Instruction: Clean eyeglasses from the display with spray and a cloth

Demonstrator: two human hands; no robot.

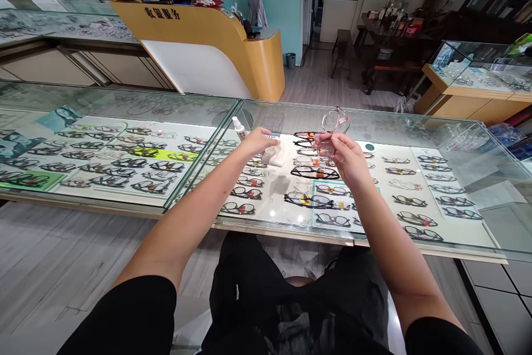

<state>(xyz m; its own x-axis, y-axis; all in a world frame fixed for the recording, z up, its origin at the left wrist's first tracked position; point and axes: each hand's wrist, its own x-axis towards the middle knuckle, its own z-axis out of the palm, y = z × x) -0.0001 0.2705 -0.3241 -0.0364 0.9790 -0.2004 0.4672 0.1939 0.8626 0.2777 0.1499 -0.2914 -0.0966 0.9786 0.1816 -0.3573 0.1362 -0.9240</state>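
My right hand point(348, 160) pinches a pair of clear-framed eyeglasses point(332, 121) and holds it up above the glass counter. A small red-and-white tag shows near one of its lenses. My left hand point(258, 143) reaches forward, its fingers closed on a white cloth point(274, 155) at the countertop. Just left of that hand, a white spray bottle point(239, 128) leans at a slant. Between my hands a column of eyeglasses point(315, 172) lies on the counter, several with dark frames and orange or yellow tags.
Beneath the glass top point(278, 216), rows of eyeglasses point(137, 163) fill the display case. A yellow cashier desk point(199, 22) stands behind it on the left. At the back right are a dark wooden table point(382, 28) and another glass case point(477, 67).
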